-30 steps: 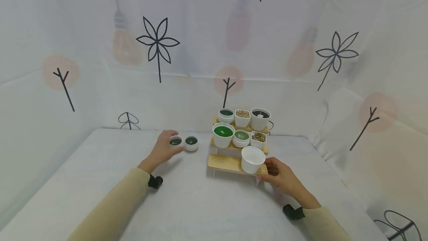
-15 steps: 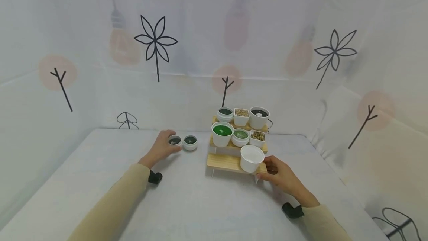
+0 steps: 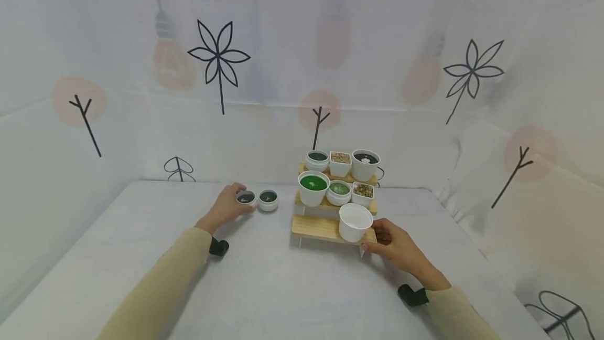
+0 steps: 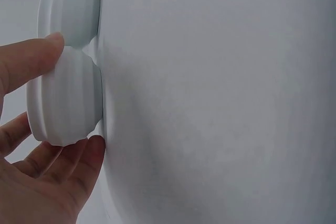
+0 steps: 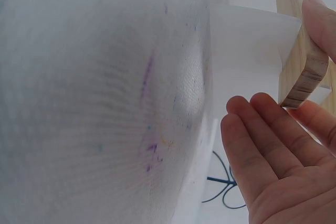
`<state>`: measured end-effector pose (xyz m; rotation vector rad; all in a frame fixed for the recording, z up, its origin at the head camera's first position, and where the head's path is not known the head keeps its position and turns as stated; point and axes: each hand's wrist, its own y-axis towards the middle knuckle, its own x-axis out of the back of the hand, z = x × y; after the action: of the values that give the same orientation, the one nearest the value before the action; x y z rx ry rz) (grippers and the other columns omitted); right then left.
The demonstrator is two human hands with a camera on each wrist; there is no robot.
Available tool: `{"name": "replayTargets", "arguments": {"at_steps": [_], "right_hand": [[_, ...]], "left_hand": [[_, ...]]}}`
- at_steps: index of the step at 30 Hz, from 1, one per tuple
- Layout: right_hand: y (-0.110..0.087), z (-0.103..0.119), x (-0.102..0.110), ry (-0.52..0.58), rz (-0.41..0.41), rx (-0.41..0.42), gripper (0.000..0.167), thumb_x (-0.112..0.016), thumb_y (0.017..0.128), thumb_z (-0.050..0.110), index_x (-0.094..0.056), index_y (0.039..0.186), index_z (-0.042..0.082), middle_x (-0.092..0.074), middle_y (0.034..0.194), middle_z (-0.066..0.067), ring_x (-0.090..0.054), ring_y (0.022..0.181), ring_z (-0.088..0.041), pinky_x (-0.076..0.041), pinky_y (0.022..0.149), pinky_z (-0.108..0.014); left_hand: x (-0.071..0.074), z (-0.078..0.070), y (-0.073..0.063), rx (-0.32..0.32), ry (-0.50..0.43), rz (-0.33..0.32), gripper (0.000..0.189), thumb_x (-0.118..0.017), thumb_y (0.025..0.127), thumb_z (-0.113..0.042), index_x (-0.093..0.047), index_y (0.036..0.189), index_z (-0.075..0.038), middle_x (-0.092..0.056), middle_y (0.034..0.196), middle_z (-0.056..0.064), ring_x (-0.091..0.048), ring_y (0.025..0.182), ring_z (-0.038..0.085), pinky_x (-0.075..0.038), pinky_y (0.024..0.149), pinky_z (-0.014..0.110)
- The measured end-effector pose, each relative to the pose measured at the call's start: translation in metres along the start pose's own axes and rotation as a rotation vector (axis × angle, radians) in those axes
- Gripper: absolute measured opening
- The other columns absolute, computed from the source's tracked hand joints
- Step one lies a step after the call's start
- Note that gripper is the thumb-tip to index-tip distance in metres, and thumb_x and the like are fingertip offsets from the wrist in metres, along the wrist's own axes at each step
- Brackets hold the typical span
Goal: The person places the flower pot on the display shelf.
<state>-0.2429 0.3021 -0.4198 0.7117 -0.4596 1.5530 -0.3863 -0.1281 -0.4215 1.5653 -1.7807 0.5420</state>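
Note:
My left hand [image 3: 227,205] grips a small round white pot [image 3: 246,198] with a dark filling, thumb on one side and fingers on the other. The left wrist view shows the pot [image 4: 65,98] low on the white surface, beside a matching second pot [image 4: 71,11]. Farther right, my right hand [image 3: 401,251] pinches the right end of the lowest shelf of a three-tier wooden stand [image 3: 313,227]. In the right wrist view the thumb [image 5: 317,22] lies on the board, with other fingers [image 5: 273,135] extended near its edge. An open white cup [image 3: 355,223] stands on that shelf, close to the fingers.
Several filled white containers stand on the two upper shelves, among them a cup with bright green filling [image 3: 313,188] and a square pot of grains [image 3: 363,194]. The white tabletop [image 3: 283,287] ends at a patterned cloth backdrop [image 3: 264,135].
My left thumb and fingers have drawn in slightly round the left pot. The right hand and the stand keep their places, while the head view has shifted a little.

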Motion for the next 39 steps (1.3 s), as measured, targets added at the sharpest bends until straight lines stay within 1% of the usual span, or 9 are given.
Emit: {"name": "replayTargets", "arguments": {"at_steps": [7, 10, 15, 20, 23, 30, 35, 39], "right_hand": [[0.0, -0.001, -0.001, -0.013, 0.0, -0.034, 0.066, -0.076, 0.078, 0.044, -0.051, 0.126, 0.005, -0.059, 0.123, -0.012, -0.059, 0.11, -0.029, -0.051, 0.091, -0.043], [-0.001, -0.001, -0.001, -0.012, -0.001, -0.028, 0.066, -0.076, 0.078, 0.044, -0.051, 0.126, 0.005, -0.059, 0.123, -0.012, -0.059, 0.109, -0.028, -0.051, 0.091, -0.043], [-0.001, -0.001, -0.001, -0.012, -0.012, 0.009, 0.063, -0.077, 0.079, 0.04, -0.052, 0.124, 0.005, -0.06, 0.12, -0.012, -0.06, 0.107, -0.028, -0.052, 0.089, -0.043], [-0.001, -0.001, 0.0, -0.003, -0.016, 0.012, 0.061, -0.077, 0.079, 0.04, -0.052, 0.124, 0.006, -0.061, 0.119, -0.011, -0.061, 0.107, -0.026, -0.052, 0.088, -0.041], [-0.002, -0.001, -0.001, 0.009, -0.01, 0.016, 0.061, -0.077, 0.079, 0.038, -0.052, 0.124, 0.005, -0.061, 0.119, -0.011, -0.061, 0.106, -0.026, -0.052, 0.088, -0.041], [-0.001, -0.003, -0.001, 0.0, -0.011, 0.013, 0.062, -0.077, 0.079, 0.04, -0.052, 0.124, 0.006, -0.06, 0.12, -0.012, -0.06, 0.107, -0.027, -0.052, 0.088, -0.04], [-0.001, -0.001, 0.0, -0.002, -0.011, 0.02, 0.061, -0.077, 0.079, 0.038, -0.052, 0.124, 0.005, -0.06, 0.12, -0.012, -0.06, 0.107, -0.028, -0.052, 0.088, -0.042], [-0.001, 0.0, -0.001, -0.003, -0.012, 0.015, 0.062, -0.077, 0.079, 0.038, -0.052, 0.124, 0.004, -0.06, 0.12, -0.012, -0.06, 0.107, -0.028, -0.052, 0.088, -0.042]], "left_hand": [[0.0, -0.002, -0.001, -0.004, 0.005, 0.006, 0.07, -0.077, 0.078, -0.028, -0.045, 0.133, -0.001, -0.045, 0.135, 0.023, -0.039, 0.128, 0.039, -0.03, 0.108, 0.052], [0.001, -0.002, -0.002, -0.004, 0.016, -0.001, 0.07, -0.077, 0.078, -0.028, -0.045, 0.133, 0.0, -0.045, 0.135, 0.023, -0.039, 0.128, 0.039, -0.029, 0.109, 0.052], [0.003, -0.003, -0.004, 0.019, 0.011, -0.011, 0.069, -0.077, 0.078, -0.026, -0.045, 0.134, 0.0, -0.045, 0.136, 0.022, -0.038, 0.129, 0.038, -0.029, 0.109, 0.051], [0.005, -0.005, -0.008, 0.021, -0.003, -0.029, 0.069, -0.077, 0.078, -0.026, -0.045, 0.135, -0.001, -0.046, 0.135, 0.022, -0.039, 0.128, 0.038, -0.03, 0.108, 0.052], [0.006, -0.004, -0.012, 0.006, -0.008, -0.041, 0.069, -0.076, 0.079, -0.026, -0.046, 0.134, -0.001, -0.046, 0.135, 0.022, -0.041, 0.127, 0.038, -0.031, 0.107, 0.053], [0.003, -0.006, -0.021, -0.044, -0.058, -0.073, 0.067, -0.077, 0.077, -0.025, -0.048, 0.133, -0.002, -0.05, 0.132, 0.02, -0.048, 0.117, 0.035, -0.04, 0.1, 0.05], [-0.001, -0.01, -0.031, -0.076, -0.084, -0.091, 0.066, -0.078, 0.076, -0.024, -0.05, 0.131, -0.003, -0.051, 0.129, 0.019, -0.049, 0.114, 0.035, -0.041, 0.098, 0.05], [-0.005, -0.017, -0.039, -0.126, -0.102, -0.108, 0.066, -0.079, 0.075, -0.022, -0.05, 0.13, -0.002, -0.052, 0.127, 0.018, -0.049, 0.115, 0.034, -0.04, 0.099, 0.05]]}}
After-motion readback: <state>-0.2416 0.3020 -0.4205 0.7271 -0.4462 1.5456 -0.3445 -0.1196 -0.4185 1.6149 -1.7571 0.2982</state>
